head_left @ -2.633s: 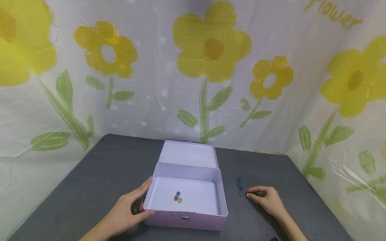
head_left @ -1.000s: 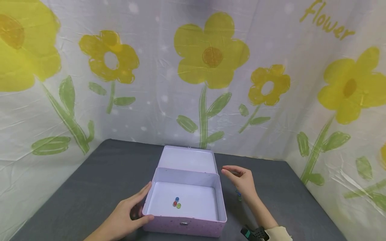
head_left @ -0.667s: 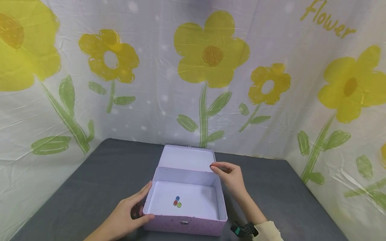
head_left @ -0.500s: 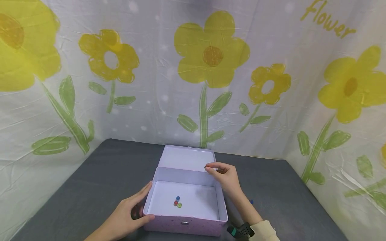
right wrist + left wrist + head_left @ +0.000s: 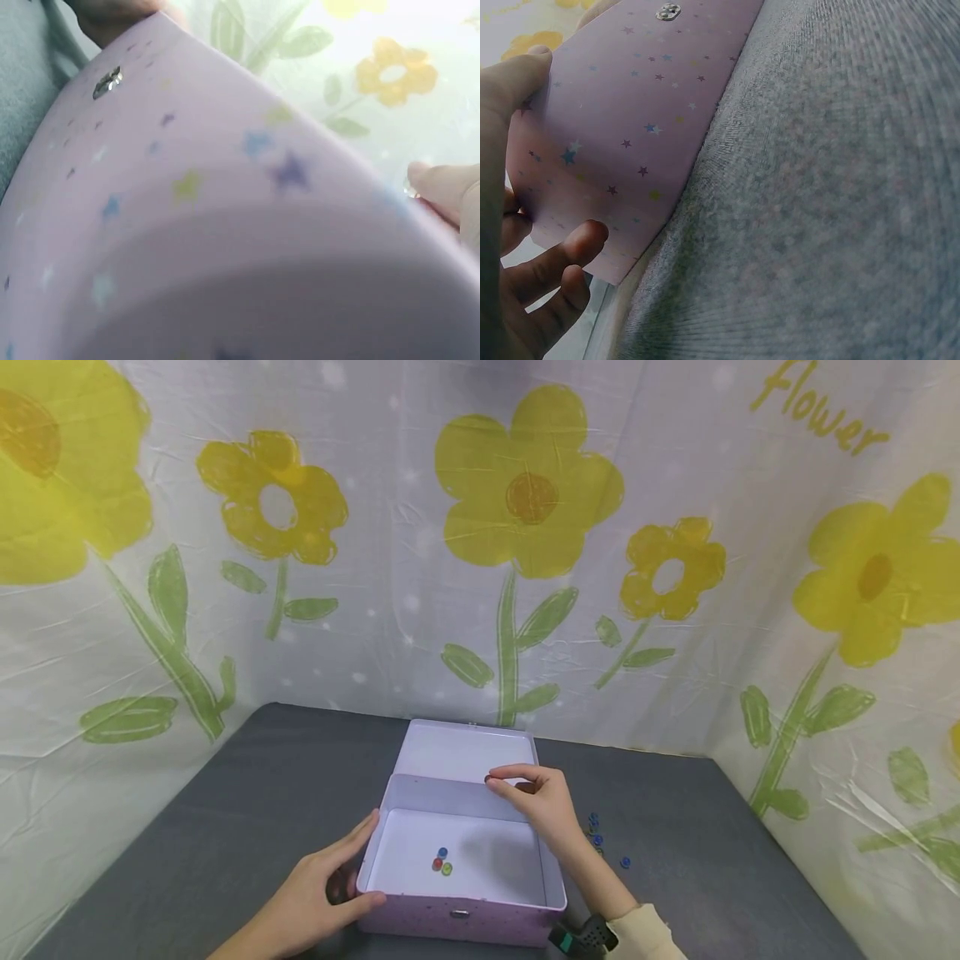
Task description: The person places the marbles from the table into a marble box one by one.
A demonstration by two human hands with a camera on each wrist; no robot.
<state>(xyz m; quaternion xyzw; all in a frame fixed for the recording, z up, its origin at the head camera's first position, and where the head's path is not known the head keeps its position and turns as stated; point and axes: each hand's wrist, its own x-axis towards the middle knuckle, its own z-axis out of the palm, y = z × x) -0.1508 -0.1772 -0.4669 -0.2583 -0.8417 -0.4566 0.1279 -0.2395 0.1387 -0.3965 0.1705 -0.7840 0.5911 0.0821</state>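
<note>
In the head view, a pink tin box (image 5: 461, 927) with a star print and a white inside stands with its lid (image 5: 468, 750) folded back. My left hand (image 5: 311, 881) grips its left side, thumb on the front corner; the left wrist view shows that thumb (image 5: 536, 64) on the box edge. Three small glass beads lie inside: a blue bead (image 5: 442, 853), a red bead (image 5: 437, 864) and a yellow-green bead (image 5: 447, 868). My right hand (image 5: 543, 802) is above the back right part of the box. Between thumb and index finger it pinches a dark reddish glass bead (image 5: 488, 778), glassy in the right wrist view.
Right of the box, several blue and green beads (image 5: 597, 840) lie on the dark grey table (image 5: 712, 860), partly behind my right forearm. A lone blue bead (image 5: 626, 862) lies farther right. A flower-printed curtain (image 5: 375, 568) encloses the table's back and sides.
My right hand has left the beads on the table, risen and moved left over the box with a bead pinched in it. My left hand keeps its grip.
</note>
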